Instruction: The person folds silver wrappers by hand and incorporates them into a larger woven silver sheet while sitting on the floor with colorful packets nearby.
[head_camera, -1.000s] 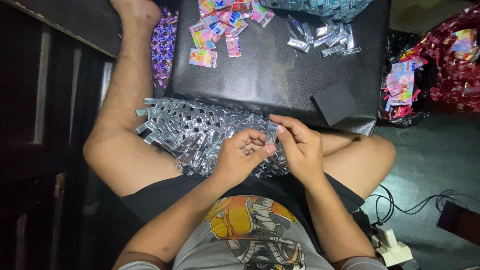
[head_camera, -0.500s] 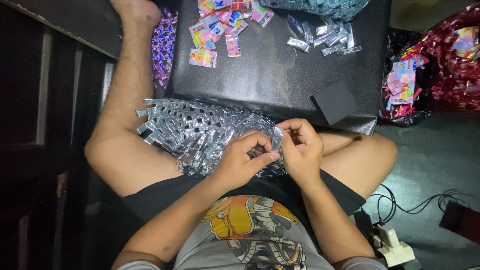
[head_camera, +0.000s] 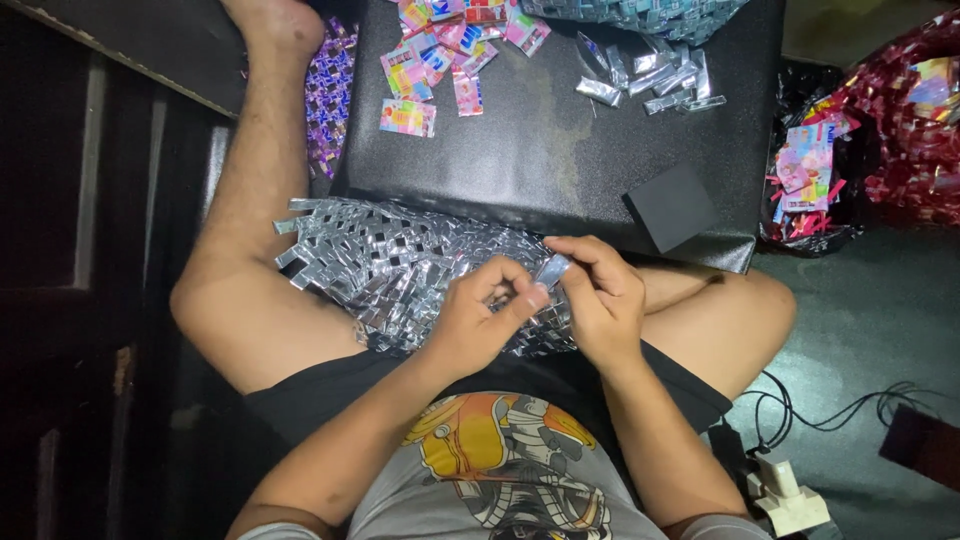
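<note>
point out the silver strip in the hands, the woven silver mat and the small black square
silver strip (head_camera: 553, 269), head view, middle of the folded strip pinched by both hands
woven silver mat (head_camera: 390, 260), head view, open weave on the lap
small black square (head_camera: 671, 206), head view, centre of its top face

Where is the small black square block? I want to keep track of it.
In the head view, the small black square block lies on the black board's near right corner, just beyond the right hand.

Home craft corner on a dark floor (head_camera: 880, 300): low black table (head_camera: 540, 170), scattered foil wrappers (head_camera: 440, 60), woven wrapper mat (head_camera: 400, 265).
</note>
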